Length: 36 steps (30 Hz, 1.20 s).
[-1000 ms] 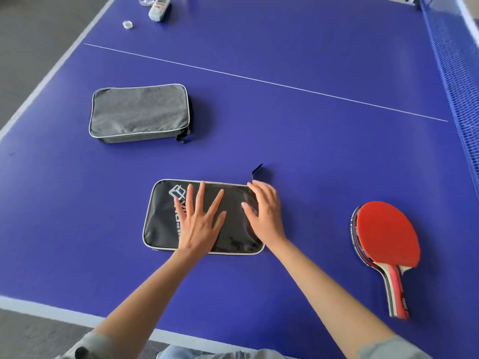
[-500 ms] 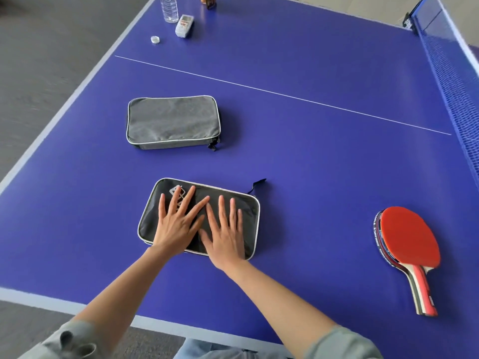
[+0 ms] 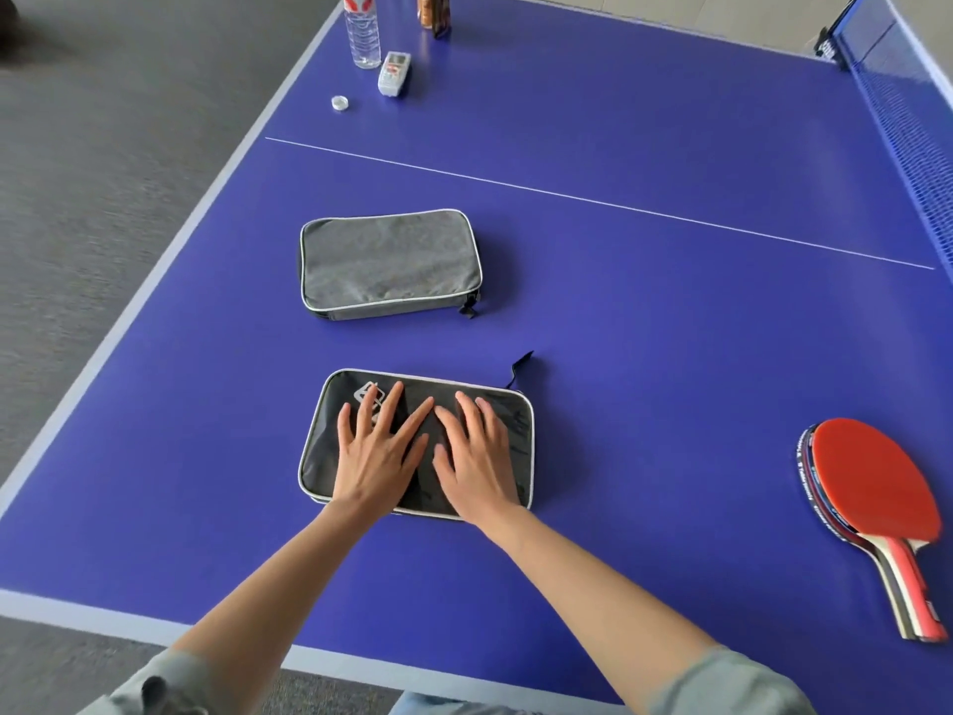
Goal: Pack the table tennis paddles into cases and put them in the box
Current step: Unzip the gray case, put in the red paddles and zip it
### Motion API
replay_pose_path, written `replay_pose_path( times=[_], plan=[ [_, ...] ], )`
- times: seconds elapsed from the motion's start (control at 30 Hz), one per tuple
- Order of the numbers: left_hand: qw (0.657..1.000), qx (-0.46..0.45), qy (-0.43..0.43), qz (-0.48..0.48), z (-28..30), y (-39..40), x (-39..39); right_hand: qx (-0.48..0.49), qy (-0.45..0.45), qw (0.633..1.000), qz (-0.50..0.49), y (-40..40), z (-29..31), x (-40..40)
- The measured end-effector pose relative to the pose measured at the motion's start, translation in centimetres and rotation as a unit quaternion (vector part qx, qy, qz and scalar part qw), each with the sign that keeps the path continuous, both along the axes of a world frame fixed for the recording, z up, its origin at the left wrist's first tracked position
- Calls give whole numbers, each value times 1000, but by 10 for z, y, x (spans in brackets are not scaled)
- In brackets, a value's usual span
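Paddles [image 3: 871, 500], a stack with a red face on top and the handles pointing toward the near edge, lie well to the right on the blue table tennis table [image 3: 644, 327], whose net [image 3: 907, 110] runs along the far right. A grey case [image 3: 389, 263] lies flat and zipped left of centre, beyond a black case [image 3: 322, 446] with white piping and a pale logo, which sits nearer the person. On that black case, the left hand [image 3: 374, 459] and right hand [image 3: 474, 459] lie palm-down with fingers spread wide, gripping nothing, their index fingertips almost meeting. A black zipper pull [image 3: 520, 367] sticks up from its far right corner. At the far left edge stand a water bottle [image 3: 362, 36], a white remote [image 3: 394, 73] and a small bottle cap [image 3: 339, 102].
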<state>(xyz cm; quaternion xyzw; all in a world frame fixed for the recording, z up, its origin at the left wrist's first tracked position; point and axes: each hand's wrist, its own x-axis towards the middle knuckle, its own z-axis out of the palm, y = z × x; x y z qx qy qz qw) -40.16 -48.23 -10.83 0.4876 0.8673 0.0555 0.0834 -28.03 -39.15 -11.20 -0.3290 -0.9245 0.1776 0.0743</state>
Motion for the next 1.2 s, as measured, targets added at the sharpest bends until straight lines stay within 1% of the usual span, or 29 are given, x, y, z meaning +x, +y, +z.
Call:
replay_pose_path(
  times=[0.13,0.23,0.3,0.4,0.53,0.63,0.73,0.93,1.07,1.2],
  plan=[
    [998,63,10,5,13,21,-35,24,40,999,-19,42,9,-25],
    [996,88,13,30,13,52,-86,18,19,999,-27,83,17,-60],
    [993,95,-6,71,15,74,-120,8,-4,999,-33,112,23,-87],
    [983,98,-20,156,14,100,-160,-8,-6,997,-72,152,25,-124],
    [969,84,-59,224,0,114,-190,-25,-23,995,-91,194,14,-156],
    [958,97,-95,254,-8,118,-194,-53,-34,995,-71,207,0,-171],
    [950,114,-108,271,-11,121,-190,-95,2,991,-96,207,-9,-179],
    [941,125,-123,290,-7,125,-189,-120,64,983,-121,200,-9,-177],
    [937,151,-142,283,6,126,-166,-131,117,971,-160,192,0,-148],
    [952,172,-142,211,30,130,-121,-147,173,947,-227,187,19,-83]
  ],
)
